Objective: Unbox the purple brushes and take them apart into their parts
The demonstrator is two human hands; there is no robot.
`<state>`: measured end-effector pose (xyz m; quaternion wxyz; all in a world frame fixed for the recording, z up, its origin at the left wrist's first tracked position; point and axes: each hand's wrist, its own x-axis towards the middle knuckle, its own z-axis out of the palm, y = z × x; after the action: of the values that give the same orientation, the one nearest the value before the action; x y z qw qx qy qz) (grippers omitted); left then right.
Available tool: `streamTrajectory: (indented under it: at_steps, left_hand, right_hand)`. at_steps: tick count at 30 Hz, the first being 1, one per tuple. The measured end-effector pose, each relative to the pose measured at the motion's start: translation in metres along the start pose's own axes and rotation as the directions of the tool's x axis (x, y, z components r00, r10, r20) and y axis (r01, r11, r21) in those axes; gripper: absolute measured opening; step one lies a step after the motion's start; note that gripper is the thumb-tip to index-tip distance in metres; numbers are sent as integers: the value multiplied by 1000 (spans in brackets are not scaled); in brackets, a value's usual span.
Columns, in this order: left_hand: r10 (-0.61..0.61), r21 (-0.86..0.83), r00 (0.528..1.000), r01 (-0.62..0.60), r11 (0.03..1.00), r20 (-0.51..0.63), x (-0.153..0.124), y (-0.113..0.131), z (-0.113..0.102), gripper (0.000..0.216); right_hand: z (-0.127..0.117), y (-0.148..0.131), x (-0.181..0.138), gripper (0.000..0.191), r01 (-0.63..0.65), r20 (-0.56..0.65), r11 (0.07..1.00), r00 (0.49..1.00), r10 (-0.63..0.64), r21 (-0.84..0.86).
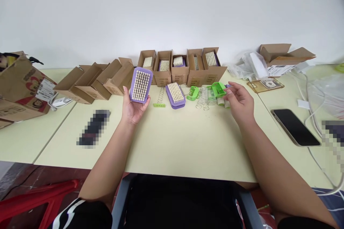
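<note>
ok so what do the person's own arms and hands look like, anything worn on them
The left hand and right hand are bare, with no gloves. No watch or bracelet shows on the left forearm or the right forearm. The left sleeve is black with white streaks; the right sleeve looks plain black where it shows at the frame's edge.

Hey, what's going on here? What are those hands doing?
A person is sitting at a table. Their left hand holds up a purple brush with white bristles facing up. Their right hand is right next to some green plastic pieces. Another brush lies on the table, and open cardboard boxes with more brushes inside stand behind it.
</note>
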<state>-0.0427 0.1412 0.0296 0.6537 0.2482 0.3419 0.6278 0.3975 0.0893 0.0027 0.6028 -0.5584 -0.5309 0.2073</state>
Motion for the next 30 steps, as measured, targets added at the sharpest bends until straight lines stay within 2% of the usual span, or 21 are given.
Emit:
streamTrajectory:
  at_steps: [4,11,13,18,21,24,30]
  left_hand:
    - [37,-5,999,-37,999,-19,2,0,-3,66]
    - [16,-56,999,-14,998,50,0,3,-6,52]
    - [1,-15,999,0,1000,39,-2,4,-6,50]
    - [18,218,999,-8,976,-46,-4,2,-3,60]
    - [111,249,985,-77,965,-129,0,-3,-4,50]
    - [186,280,952,-115,953,-243,5,-5,-10,43]
    - [215,454,918,-43,890,-334,12,-6,-21,50]
  right_hand:
    - [-1,1,1,47,-10,-12,1000,1000,10,-8]
    - [-3,4,3,51,-24,-39,1000,999,23,-18]
    - [-4,5,3,51,-28,-48,999,998,28,-15]
    - [-4,3,3,48,-22,-58,1000,998,22,-15]
    - [-3,0,1,46,0,-55,1000,999,-2,-27]
    - [-2,-4,-1,45,23,-53,999,998,-25,-38]
    - [-1,-11,-4,43,51,-39,998,998,-53,-46]
